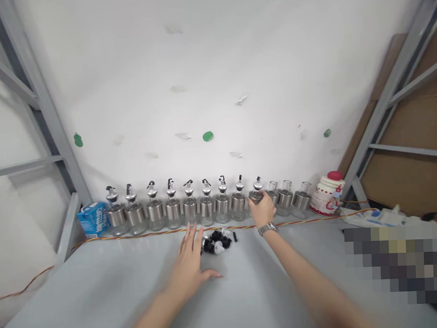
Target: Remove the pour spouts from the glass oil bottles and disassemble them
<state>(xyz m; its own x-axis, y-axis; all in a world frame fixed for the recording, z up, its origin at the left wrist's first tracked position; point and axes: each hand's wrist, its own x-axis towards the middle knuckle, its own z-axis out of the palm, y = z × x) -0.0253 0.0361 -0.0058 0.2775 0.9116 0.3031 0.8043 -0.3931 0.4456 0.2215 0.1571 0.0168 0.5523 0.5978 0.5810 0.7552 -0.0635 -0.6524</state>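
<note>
My right hand (263,211), with a watch on the wrist, is wrapped round a glass bottle (255,196) with a metal sleeve and a pourer spout on top. This bottle stands in a long row along the wall. To its left are several like bottles (206,207) fitted with pourers. On its right several bottles (284,199) have bare, open glass necks. My left hand (191,260) is over the table with fingers stretched out and holds nothing. Beside its fingertips lies a small pile of black and clear plastic parts (218,243), partly behind the fingers.
A blue carton (94,220) stands at the row's left end. At the right end are a white and red jar (327,193) and a white power strip (378,217). A red and yellow wire (152,234) runs along the grey table (118,282) before the bottles.
</note>
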